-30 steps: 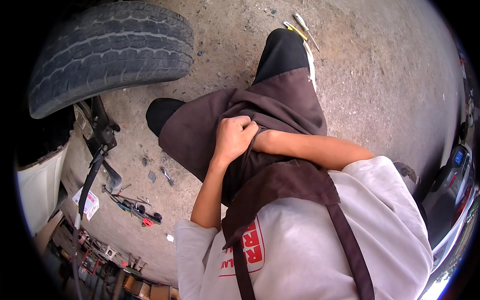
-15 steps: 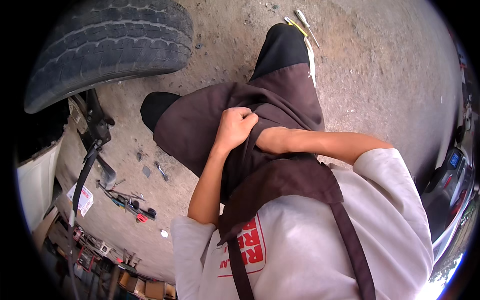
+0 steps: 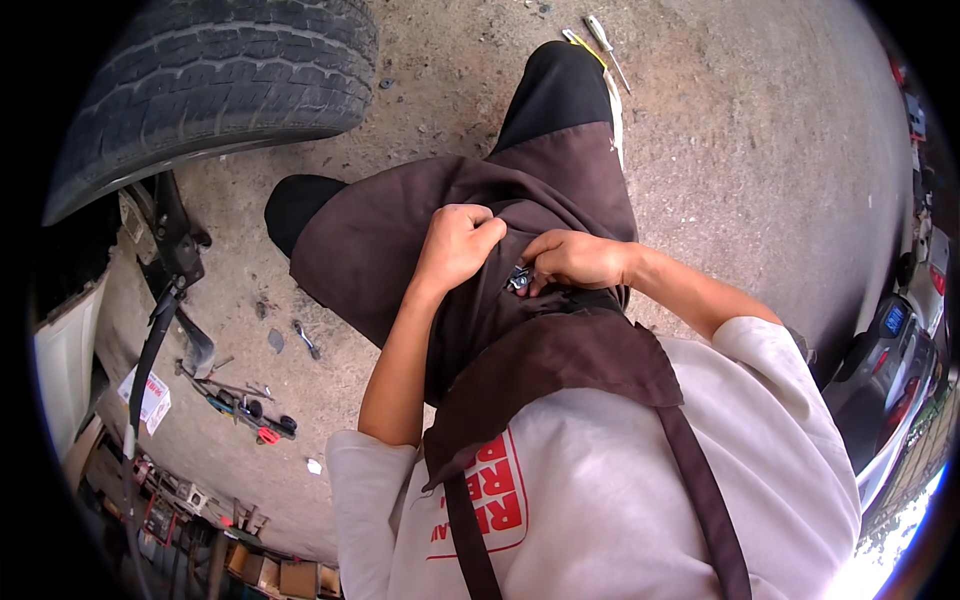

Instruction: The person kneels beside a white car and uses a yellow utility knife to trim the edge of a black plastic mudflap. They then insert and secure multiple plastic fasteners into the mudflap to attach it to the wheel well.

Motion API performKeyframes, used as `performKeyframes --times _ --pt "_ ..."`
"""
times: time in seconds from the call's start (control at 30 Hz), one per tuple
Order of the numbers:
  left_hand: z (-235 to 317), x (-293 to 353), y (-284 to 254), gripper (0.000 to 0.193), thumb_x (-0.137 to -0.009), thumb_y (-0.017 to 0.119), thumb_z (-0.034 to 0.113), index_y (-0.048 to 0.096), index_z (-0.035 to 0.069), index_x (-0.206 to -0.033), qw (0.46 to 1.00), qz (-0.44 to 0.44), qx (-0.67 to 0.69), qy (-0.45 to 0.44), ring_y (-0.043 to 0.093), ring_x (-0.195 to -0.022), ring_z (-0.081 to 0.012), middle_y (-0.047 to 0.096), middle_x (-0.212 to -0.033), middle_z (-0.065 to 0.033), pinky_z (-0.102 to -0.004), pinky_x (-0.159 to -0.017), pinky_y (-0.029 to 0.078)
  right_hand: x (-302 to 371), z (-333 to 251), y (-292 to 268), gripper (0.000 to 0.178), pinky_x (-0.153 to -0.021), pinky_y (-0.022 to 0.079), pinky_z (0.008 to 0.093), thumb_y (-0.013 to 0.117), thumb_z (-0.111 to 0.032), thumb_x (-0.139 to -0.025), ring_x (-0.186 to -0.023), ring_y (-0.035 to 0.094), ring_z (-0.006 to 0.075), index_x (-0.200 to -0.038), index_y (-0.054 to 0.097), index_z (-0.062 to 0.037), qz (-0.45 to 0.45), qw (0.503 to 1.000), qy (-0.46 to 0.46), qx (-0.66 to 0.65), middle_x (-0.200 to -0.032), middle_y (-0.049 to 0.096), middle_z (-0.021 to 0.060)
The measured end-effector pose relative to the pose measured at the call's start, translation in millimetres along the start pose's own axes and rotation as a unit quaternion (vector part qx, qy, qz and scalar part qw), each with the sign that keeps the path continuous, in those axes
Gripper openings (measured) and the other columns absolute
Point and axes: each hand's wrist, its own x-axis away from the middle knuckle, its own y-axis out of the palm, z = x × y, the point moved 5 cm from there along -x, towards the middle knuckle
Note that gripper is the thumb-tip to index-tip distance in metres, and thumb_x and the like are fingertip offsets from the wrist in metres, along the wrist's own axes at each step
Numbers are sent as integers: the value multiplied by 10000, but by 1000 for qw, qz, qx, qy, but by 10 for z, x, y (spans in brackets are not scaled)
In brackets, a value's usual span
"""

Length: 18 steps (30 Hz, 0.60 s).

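Note:
My left hand [image 3: 463, 245] is closed on a fold of the brown apron [image 3: 370, 235] over my lap, holding the cloth up. My right hand [image 3: 580, 262] is at the apron's opening beside it, fingers curled around several small shiny metal parts [image 3: 519, 278]. They look like bolts or nuts, but my fingers and the cloth hide part of them.
A large tyre [image 3: 220, 80] stands at the upper left, with a black metal arm [image 3: 175, 235] below it. Hand tools [image 3: 245, 408] and a small metal piece [image 3: 306, 340] lie on the ground at left. A screwdriver [image 3: 600, 38] lies beyond my knee. A car [image 3: 890, 370] is at far right.
My right hand, hidden inside the apron's fold before, has come out with the small metal parts. My left hand keeps its hold on the cloth.

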Motion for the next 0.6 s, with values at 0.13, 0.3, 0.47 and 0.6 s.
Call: performKeyframes --times 0.13,0.3,0.47,0.6 --pt "-58 -8 -5 333 -835 611 140 417 -19 -616 1000 0 7 -6 337 -548 -43 323 -532 -12 -326 -479 282 -19 23 -2 288 -832 537 245 453 27 -883 -978 671 174 -1104 599 140 -12 998 -1 -61 -1040 654 147" --pt "-75 -14 -20 320 -837 614 124 433 -19 -616 1000 -9 18 -17 348 -553 -38 341 -535 0 -312 -484 287 -18 -7 24 287 -877 546 261 449 39 -904 -986 671 184 -1126 594 148 -11 998 3 -60 -1077 657 160" --pt "-109 -23 -30 314 -839 614 105 436 -23 -615 999 -16 21 -27 360 -561 -30 358 -539 15 -299 -490 294 -24 -13 61 254 -873 543 270 454 4 -943 -958 666 173 -1096 625 112 -7 999 -42 29 -1060 677 135" --pt "-78 -14 -51 319 -843 614 102 431 -22 -612 999 -18 21 -24 361 -564 -27 357 -543 20 -294 -494 294 15 -69 118 226 -840 533 345 465 0 -930 -921 670 245 -1056 632 84 49 980 -85 172 -1038 675 187"
